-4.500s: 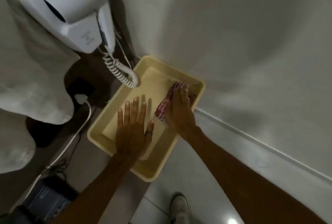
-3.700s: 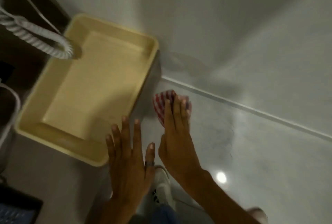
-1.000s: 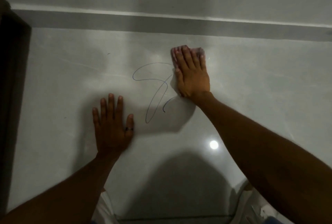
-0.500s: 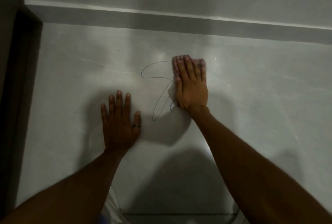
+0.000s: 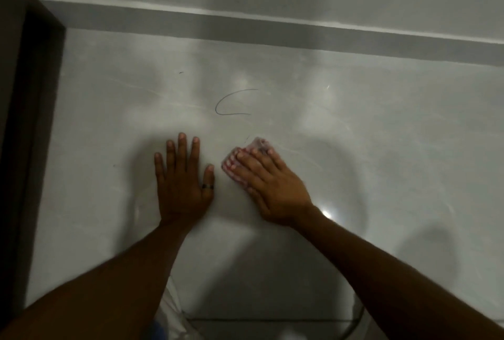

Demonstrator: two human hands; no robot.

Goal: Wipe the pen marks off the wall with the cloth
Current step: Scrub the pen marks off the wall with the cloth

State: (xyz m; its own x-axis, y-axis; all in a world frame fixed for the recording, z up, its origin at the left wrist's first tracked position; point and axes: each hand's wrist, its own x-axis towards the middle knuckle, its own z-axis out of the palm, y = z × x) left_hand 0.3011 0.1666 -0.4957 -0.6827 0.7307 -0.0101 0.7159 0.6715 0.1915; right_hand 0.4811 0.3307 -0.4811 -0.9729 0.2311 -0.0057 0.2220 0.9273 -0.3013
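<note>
A curved pen mark (image 5: 231,102) shaped like a sideways loop remains on the glossy grey wall (image 5: 381,135). Below and to the right of it, my right hand (image 5: 270,187) presses a red-and-white checked cloth (image 5: 245,157) flat against the wall; the cloth shows only past the fingertips. My left hand (image 5: 182,179) lies flat on the wall just left of the cloth, fingers spread, a dark ring on the thumb, holding nothing.
A dark door frame (image 5: 24,121) runs down the left edge. A grey band with a white strip (image 5: 272,26) crosses the wall above the mark. A bright light reflection (image 5: 326,214) sits by my right wrist.
My right hand slid the cloth down and left across the scribble. The lower strokes of the pen mark are gone; only the upper loop is left. My left hand stayed flat.
</note>
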